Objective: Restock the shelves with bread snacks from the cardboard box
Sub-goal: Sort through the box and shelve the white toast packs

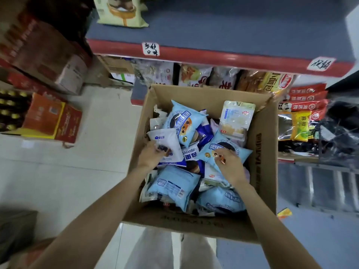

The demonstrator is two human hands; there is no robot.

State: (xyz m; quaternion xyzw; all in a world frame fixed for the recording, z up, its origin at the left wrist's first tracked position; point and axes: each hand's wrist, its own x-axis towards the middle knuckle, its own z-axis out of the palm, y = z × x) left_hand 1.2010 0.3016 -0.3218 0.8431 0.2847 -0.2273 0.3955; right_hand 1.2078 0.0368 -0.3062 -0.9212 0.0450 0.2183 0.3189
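Note:
An open cardboard box (264, 152) stands on the floor in front of the shelves, filled with several bread snack packets, mostly light blue. My left hand (150, 155) grips the lower edge of a white and blue packet (167, 144) at the box's left side. My right hand (229, 164) reaches onto a light blue packet (225, 150) at the box's right, fingers curled over its face; whether it holds the packet is unclear. A pale green packet (237, 118) lies at the box's far right corner.
A blue shelf with a red edge (213, 57) runs above the box, holding one cream packet (121, 11). The lower shelf shows bread bags (194, 75) and red snack packs (305, 100). Stacked red and orange cartons (52, 117) stand left on the tile floor.

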